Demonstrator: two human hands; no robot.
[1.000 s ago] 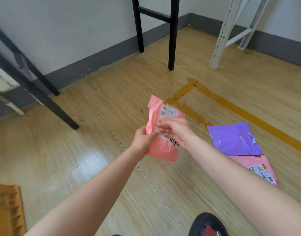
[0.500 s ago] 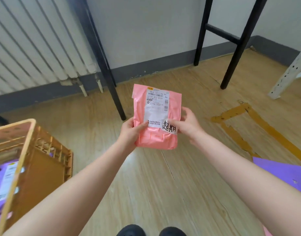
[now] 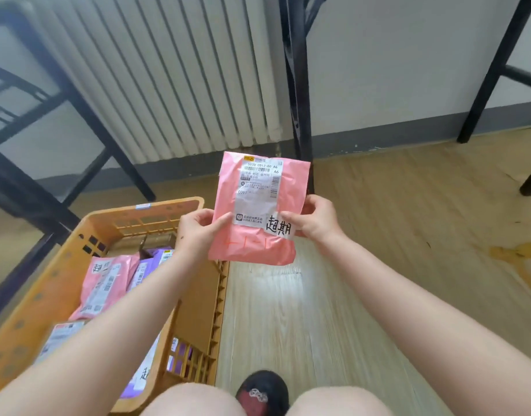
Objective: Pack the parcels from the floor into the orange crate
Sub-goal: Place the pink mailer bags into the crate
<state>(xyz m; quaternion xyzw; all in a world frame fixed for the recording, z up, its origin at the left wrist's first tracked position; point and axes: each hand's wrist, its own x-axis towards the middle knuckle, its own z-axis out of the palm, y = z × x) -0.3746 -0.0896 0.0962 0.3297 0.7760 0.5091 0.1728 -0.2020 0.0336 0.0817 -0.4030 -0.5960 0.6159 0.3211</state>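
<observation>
Beside an orange plastic crate (image 3: 57, 283) of pink and purple parcels (image 3: 105, 283), perhaps five, left hand (image 3: 198, 232) and right hand (image 3: 315, 220) grip a pink labelled mailer (image 3: 258, 211).

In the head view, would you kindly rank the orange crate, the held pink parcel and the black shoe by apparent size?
1. orange crate
2. pink parcel
3. black shoe, partly hidden by the knees, so less certain
</observation>
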